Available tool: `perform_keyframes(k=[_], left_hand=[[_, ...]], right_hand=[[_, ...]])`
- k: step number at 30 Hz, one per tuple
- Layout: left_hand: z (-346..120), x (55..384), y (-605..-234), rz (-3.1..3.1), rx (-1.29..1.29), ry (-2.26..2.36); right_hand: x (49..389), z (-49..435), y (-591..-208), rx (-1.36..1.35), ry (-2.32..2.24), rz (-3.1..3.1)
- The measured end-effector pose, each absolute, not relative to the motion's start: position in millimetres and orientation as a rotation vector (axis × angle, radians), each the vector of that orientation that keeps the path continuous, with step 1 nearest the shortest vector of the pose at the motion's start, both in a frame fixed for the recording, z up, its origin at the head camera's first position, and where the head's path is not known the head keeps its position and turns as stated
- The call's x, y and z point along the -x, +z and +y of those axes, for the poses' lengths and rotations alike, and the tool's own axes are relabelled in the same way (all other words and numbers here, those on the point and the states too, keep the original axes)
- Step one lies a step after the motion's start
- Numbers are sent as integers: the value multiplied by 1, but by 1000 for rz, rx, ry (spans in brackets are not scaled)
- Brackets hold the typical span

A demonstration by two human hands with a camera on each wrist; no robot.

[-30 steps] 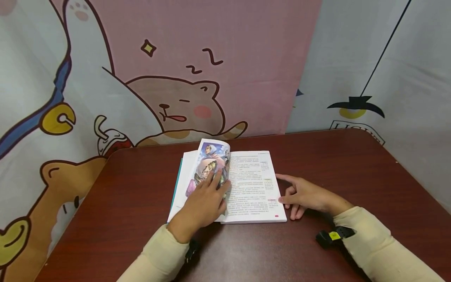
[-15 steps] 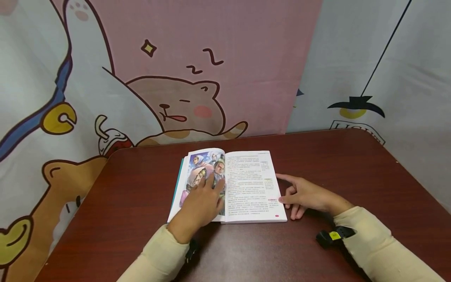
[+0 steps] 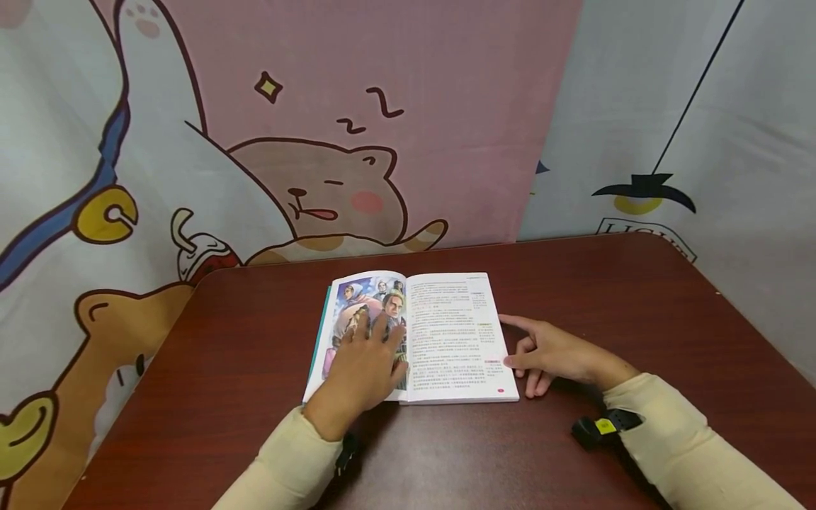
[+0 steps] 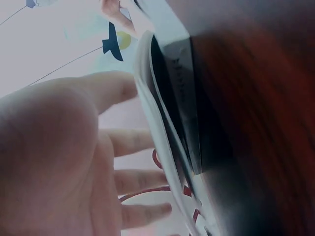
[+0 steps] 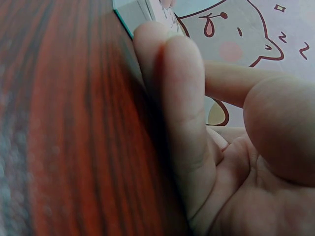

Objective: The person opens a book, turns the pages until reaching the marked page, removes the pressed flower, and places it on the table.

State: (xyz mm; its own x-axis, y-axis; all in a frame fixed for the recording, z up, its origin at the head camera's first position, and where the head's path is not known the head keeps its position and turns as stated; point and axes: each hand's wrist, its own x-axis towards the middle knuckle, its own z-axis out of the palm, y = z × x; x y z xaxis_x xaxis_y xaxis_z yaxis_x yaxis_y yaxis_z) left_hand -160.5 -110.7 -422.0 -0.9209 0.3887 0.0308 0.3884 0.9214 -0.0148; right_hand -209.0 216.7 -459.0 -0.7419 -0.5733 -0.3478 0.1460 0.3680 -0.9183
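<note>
An open book (image 3: 446,340) lies on the table, its left page a colour illustration and its right page printed text. My left hand (image 3: 365,361) rests flat on the illustrated page with fingers spread, covering the lower part of the picture. From below, the left wrist view has the palm (image 4: 54,142) and straight fingers along the page's curved edge. At the book's right side, my right hand (image 3: 554,350) touches the edge with an outstretched index finger and the thumb. Its other fingers bend loosely against the tabletop, near the book's corner (image 5: 135,14) in the right wrist view.
The dark red wooden table (image 3: 637,297) extends around the book on all sides. Behind it hangs a cloth (image 3: 472,127) printed with cartoon animals. A black strap device with a yellow label (image 3: 604,426) sits at the right wrist, below the cream sleeve (image 3: 688,439).
The illustrated page, partly raised and curled a second ago, has come down to the left and lies flatter. My left hand moved slightly left and down with it. The right hand stayed still.
</note>
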Motion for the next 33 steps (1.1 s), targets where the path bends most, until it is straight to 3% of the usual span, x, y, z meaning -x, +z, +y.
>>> perform_keyframes(k=[13,33], left_hand=[[-99,155,-425,-3101,930,-113],[-98,155,-426,-3101,1001,-105]], right_hand=[[209,216,-459,365,-1414,1987],[210,217,-461,374,-1409,1988]])
